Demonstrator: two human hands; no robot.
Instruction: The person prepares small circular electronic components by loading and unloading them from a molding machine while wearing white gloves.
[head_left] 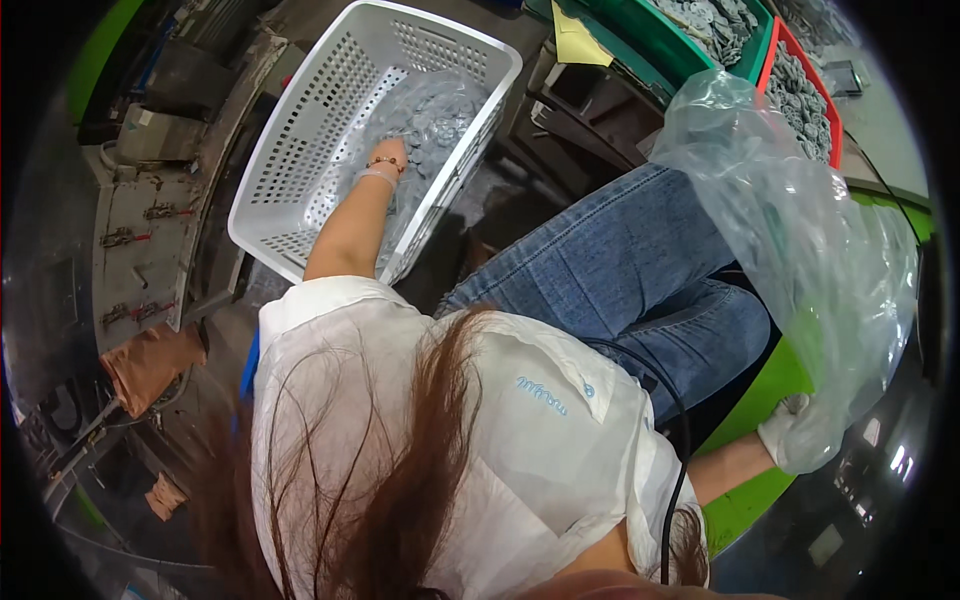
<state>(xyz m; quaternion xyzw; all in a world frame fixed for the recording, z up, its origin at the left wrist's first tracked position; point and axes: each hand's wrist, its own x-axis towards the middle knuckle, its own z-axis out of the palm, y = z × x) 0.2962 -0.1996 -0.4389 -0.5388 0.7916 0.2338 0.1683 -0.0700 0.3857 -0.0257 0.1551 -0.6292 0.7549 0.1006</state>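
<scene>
My left hand (390, 152) reaches down into a tall white perforated plastic basket (290, 135). Its fingers are hidden among small grey parts (430, 130) lying in a clear plastic bag (400, 100) inside the basket, so I cannot see whether they grip any. Out to the right, my right hand (795, 435), in a white glove, has its fingers closed on the lower end of a large clear plastic bag (790, 240). That bag hangs loosely from beside the bins at the upper right, down over the right side of my lap. Nothing solid shows inside it.
A green bin (640, 35) and a red bin (815, 90), both with grey round parts, stand at the upper right. Yellow paper (580, 38) lies by the green bin. A metal bench (150, 240) with clamps stands left. A black cable (683, 430) crosses my side.
</scene>
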